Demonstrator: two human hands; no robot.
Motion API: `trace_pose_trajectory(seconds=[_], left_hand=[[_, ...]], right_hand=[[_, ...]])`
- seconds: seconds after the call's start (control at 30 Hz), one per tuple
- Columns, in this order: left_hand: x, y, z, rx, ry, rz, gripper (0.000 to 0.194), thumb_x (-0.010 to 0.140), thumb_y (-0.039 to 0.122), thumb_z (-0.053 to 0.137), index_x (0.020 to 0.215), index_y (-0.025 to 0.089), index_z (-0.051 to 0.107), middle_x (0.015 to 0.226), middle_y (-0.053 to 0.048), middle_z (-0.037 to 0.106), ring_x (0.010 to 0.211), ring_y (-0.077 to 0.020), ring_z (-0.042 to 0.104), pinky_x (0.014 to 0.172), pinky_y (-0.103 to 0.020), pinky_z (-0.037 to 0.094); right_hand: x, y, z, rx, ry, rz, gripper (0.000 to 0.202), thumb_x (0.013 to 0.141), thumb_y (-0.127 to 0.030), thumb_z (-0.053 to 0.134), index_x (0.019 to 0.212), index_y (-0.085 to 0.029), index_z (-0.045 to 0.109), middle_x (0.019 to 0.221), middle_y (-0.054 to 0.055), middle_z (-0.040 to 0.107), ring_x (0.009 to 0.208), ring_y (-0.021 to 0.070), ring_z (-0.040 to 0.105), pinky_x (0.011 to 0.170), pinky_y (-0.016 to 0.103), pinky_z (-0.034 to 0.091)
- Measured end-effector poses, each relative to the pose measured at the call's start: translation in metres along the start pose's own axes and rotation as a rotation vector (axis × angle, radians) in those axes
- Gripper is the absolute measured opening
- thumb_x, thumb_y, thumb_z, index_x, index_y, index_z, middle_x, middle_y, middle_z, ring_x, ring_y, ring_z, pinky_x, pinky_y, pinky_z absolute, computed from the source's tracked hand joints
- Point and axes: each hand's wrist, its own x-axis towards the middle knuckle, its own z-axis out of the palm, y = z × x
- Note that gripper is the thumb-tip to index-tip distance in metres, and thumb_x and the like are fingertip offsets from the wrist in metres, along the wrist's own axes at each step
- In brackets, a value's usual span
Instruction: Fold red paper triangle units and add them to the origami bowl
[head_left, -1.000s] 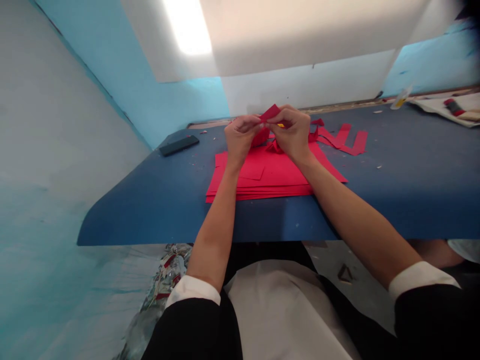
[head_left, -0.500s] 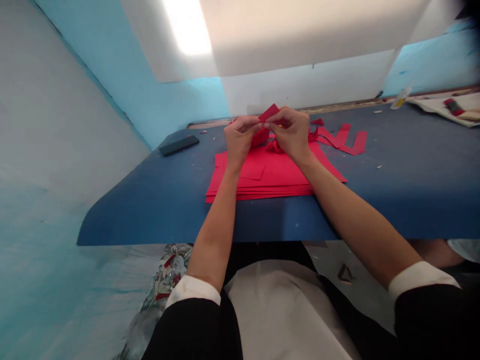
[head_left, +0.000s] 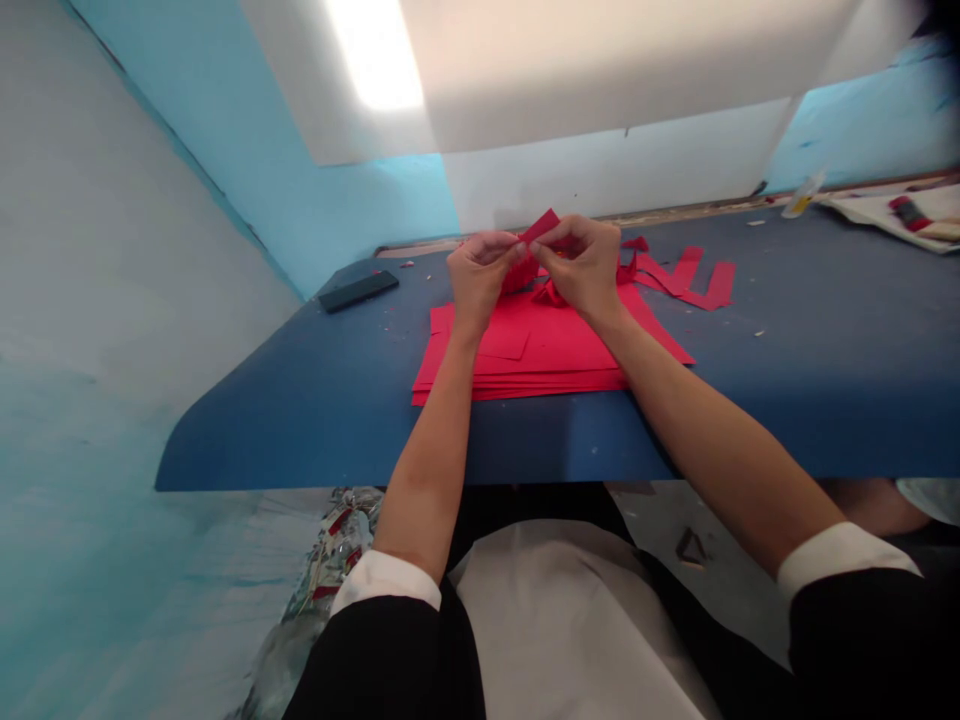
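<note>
A small red paper piece (head_left: 541,224) is pinched between both hands above a stack of red paper (head_left: 555,350). My left hand (head_left: 482,275) holds its lower left end with thumb and forefinger. On the right side, my right hand (head_left: 586,265) grips the same piece, fingers bent and fingertips close to the left ones. Crumpled or folded red paper (head_left: 519,275) lies behind and between the hands, partly hidden by them. A smaller red sheet (head_left: 506,344) rests on top of the stack.
The blue table (head_left: 300,400) carries a dark phone-like slab (head_left: 358,291) at left. Red strips (head_left: 686,280) lie right of the stack. A small bottle (head_left: 803,195) and a red-and-dark item (head_left: 909,213) on a pale sheet are at far right. Litter (head_left: 341,545) is below the table.
The fingertips have shifted very slightly around the small red piece. Both hands otherwise keep their place and hold.
</note>
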Motion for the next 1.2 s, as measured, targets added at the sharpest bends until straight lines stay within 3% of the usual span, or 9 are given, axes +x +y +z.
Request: trace_pose_trajectory(seconds=[0.2, 0.37, 0.57, 0.67, 0.73, 0.83, 0.97, 1.1, 1.2], left_hand=[[-0.004, 0.008, 0.003, -0.039, 0.063, 0.005, 0.062, 0.060, 0.077, 0.095, 0.104, 0.040, 0.070, 0.070, 0.001, 0.070, 0.136, -0.0357, 0.063, 0.113, -0.061, 0.046], [0.000, -0.001, -0.005, -0.073, 0.010, -0.002, 0.058, 0.070, 0.080, 0.086, 0.111, 0.043, 0.068, 0.068, 0.003, 0.069, 0.138, -0.0331, 0.061, 0.119, -0.061, 0.040], [0.002, -0.004, -0.011, -0.065, 0.067, 0.016, 0.044, 0.077, 0.067, 0.090, 0.103, 0.039, 0.067, 0.061, 0.006, 0.062, 0.104, -0.0238, 0.073, 0.103, -0.049, 0.054], [-0.001, 0.001, -0.010, -0.100, 0.101, 0.060, 0.046, 0.072, 0.049, 0.099, 0.098, 0.033, 0.064, 0.060, 0.009, 0.056, 0.067, -0.0146, 0.065, 0.082, -0.038, 0.057], [-0.001, 0.002, -0.009, -0.098, 0.113, 0.076, 0.044, 0.071, 0.046, 0.099, 0.091, 0.030, 0.064, 0.062, 0.009, 0.054, 0.059, -0.0123, 0.059, 0.074, -0.035, 0.054], [0.000, 0.000, -0.008, -0.061, 0.104, 0.072, 0.039, 0.075, 0.053, 0.095, 0.082, 0.030, 0.065, 0.065, 0.005, 0.058, 0.072, -0.0167, 0.067, 0.078, -0.037, 0.055], [0.000, -0.002, -0.005, -0.025, 0.064, 0.064, 0.038, 0.080, 0.064, 0.089, 0.083, 0.032, 0.069, 0.077, 0.000, 0.070, 0.118, -0.0279, 0.070, 0.103, -0.048, 0.055], [-0.003, 0.002, -0.002, -0.062, -0.037, 0.132, 0.047, 0.067, 0.057, 0.101, 0.093, 0.031, 0.073, 0.096, 0.001, 0.074, 0.109, -0.0239, 0.071, 0.104, -0.045, 0.056], [-0.005, 0.004, -0.001, -0.069, -0.035, 0.124, 0.047, 0.068, 0.056, 0.101, 0.096, 0.028, 0.074, 0.099, 0.001, 0.075, 0.107, -0.0237, 0.071, 0.103, -0.044, 0.055]], right_hand=[[-0.001, -0.007, 0.003, -0.013, 0.061, -0.001, 0.039, 0.077, -0.055, 0.087, 0.068, -0.028, 0.060, 0.066, -0.002, 0.067, 0.062, 0.0171, 0.060, 0.061, 0.037, 0.053], [0.000, -0.004, 0.003, 0.029, 0.012, 0.031, 0.046, 0.072, -0.063, 0.090, 0.075, -0.032, 0.056, 0.067, -0.003, 0.065, 0.065, 0.0168, 0.059, 0.059, 0.038, 0.052], [0.004, 0.005, 0.004, 0.025, -0.039, -0.015, 0.052, 0.070, -0.069, 0.090, 0.078, -0.032, 0.055, 0.054, -0.008, 0.037, 0.057, 0.0155, 0.047, 0.060, 0.038, 0.051], [0.004, 0.009, 0.006, 0.078, -0.088, 0.057, 0.050, 0.074, -0.069, 0.087, 0.082, -0.031, 0.056, 0.060, -0.006, 0.052, 0.062, 0.0184, 0.061, 0.062, 0.038, 0.057], [0.004, 0.011, 0.007, 0.115, -0.103, 0.099, 0.048, 0.079, -0.069, 0.084, 0.086, -0.031, 0.057, 0.067, -0.003, 0.064, 0.069, 0.0209, 0.069, 0.065, 0.039, 0.061], [0.004, 0.014, 0.006, 0.152, -0.087, 0.099, 0.048, 0.081, -0.072, 0.082, 0.085, -0.030, 0.058, 0.069, -0.001, 0.070, 0.070, 0.0214, 0.073, 0.067, 0.041, 0.065], [0.005, 0.014, 0.004, 0.139, -0.061, 0.093, 0.048, 0.083, -0.072, 0.081, 0.082, -0.030, 0.059, 0.069, -0.001, 0.071, 0.069, 0.0215, 0.074, 0.070, 0.042, 0.067], [0.007, 0.010, 0.003, 0.141, -0.066, 0.102, 0.045, 0.082, -0.069, 0.083, 0.085, -0.031, 0.059, 0.069, -0.001, 0.071, 0.070, 0.0217, 0.074, 0.071, 0.043, 0.067], [0.006, 0.008, 0.003, 0.151, -0.094, 0.129, 0.044, 0.085, -0.069, 0.081, 0.090, -0.031, 0.059, 0.069, -0.001, 0.072, 0.073, 0.0224, 0.076, 0.069, 0.042, 0.066]])
